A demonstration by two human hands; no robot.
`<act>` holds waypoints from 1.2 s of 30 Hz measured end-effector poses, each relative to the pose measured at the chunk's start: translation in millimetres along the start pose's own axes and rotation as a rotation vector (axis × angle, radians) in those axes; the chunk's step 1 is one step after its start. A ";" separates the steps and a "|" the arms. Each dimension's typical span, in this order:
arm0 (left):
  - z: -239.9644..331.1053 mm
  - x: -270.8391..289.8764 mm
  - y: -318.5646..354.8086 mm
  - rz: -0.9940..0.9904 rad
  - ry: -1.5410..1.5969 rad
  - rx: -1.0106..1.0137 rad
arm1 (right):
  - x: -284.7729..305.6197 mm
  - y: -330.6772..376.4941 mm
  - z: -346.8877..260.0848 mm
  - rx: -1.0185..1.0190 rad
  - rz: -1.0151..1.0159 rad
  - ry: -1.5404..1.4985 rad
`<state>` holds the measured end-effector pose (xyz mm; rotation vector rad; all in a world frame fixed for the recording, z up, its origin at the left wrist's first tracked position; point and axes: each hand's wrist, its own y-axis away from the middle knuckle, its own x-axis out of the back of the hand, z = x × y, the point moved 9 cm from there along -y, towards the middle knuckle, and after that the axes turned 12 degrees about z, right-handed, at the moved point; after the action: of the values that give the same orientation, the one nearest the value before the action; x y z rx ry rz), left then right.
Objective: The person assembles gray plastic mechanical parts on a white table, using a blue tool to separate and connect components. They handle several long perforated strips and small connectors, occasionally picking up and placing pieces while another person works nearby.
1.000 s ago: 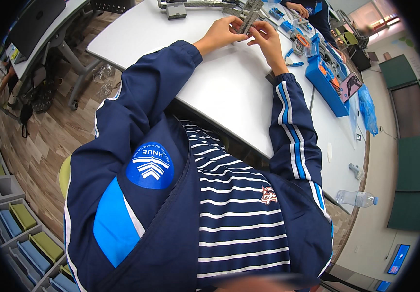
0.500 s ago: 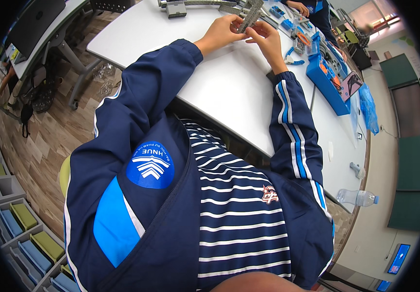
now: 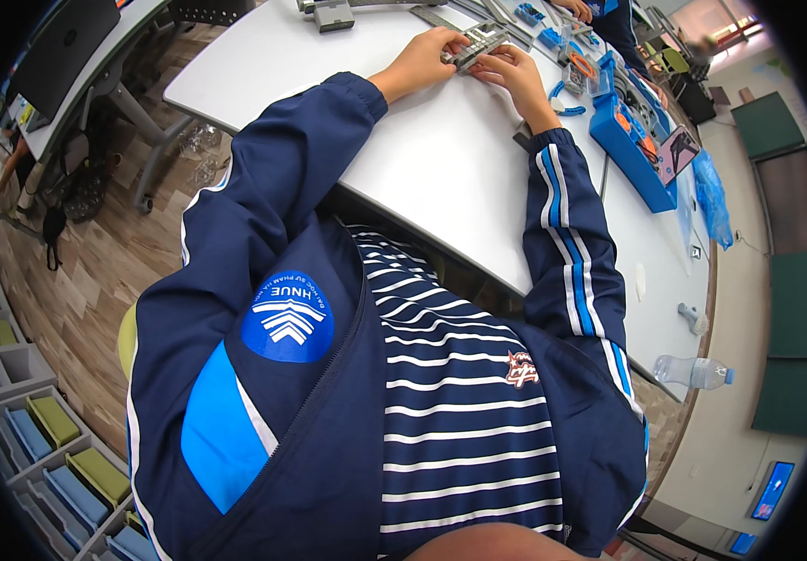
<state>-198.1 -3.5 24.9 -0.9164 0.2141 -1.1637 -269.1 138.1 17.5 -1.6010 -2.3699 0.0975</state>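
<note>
Between my two hands is a grey plastic building piece [image 3: 474, 47] with a studded, ridged surface, held just over the far part of the white table [image 3: 422, 159]. My left hand [image 3: 422, 62] grips its left end, fingers closed around it. From the right, my right hand [image 3: 517, 82] pinches the near right side with thumb and fingers. More grey track-like parts [image 3: 492, 11] lie right behind the piece. A grey block [image 3: 333, 15] attached to a long grey strip rests farther left. The fingertips partly hide the held piece.
At right stands a blue tray [image 3: 629, 154] of parts, with a phone [image 3: 677, 154] leaning on it. Blue curved pieces [image 3: 567, 105] lie beside it. Farther right are a blue plastic bag [image 3: 712, 196] and a water bottle [image 3: 693, 372]. Another person's hand [image 3: 575, 9] is at the far side.
The grey piece has turned from standing steeply upright to lying flatter and lower between my hands. My right hand has shifted slightly right and down.
</note>
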 end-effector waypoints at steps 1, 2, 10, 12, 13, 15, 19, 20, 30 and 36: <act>0.6 0.5 0.2 0.003 0.000 -0.003 | 0.6 0.4 4.1 -0.049 0.002 -0.030; 0.9 0.7 0.3 0.005 0.000 -0.006 | 0.8 1.1 7.9 -0.098 0.004 -0.061; -6.2 -0.5 0.9 0.050 -0.052 -0.008 | -7.9 5.9 8.9 -0.179 -0.016 -0.164; -13.3 -0.5 0.7 0.054 -0.002 0.066 | -7.8 4.9 4.7 -0.157 -0.005 -0.184; -15.4 -1.5 0.6 0.043 0.047 0.096 | -8.5 4.2 0.6 -0.114 -0.007 -0.166; -19.5 -2.7 1.3 0.020 0.139 0.165 | -10.9 3.0 -7.3 -0.024 -0.010 -0.130; -20.1 -3.4 2.3 -0.010 0.371 0.270 | -10.3 2.2 -17.8 0.109 0.044 -0.123; -17.1 -2.4 1.9 -0.012 0.384 0.254 | -9.0 2.0 -19.9 0.135 0.064 -0.116; -12.9 -9.9 6.7 -0.113 0.427 0.324 | -8.6 4.2 -35.5 0.309 0.131 -0.041; -18.7 -9.3 6.4 -0.055 0.505 0.359 | -8.7 7.1 -43.7 0.408 0.160 0.115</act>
<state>-208.5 -4.5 5.7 -0.3047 0.3743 -1.4174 -248.1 128.5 56.2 -1.5419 -1.9734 0.4752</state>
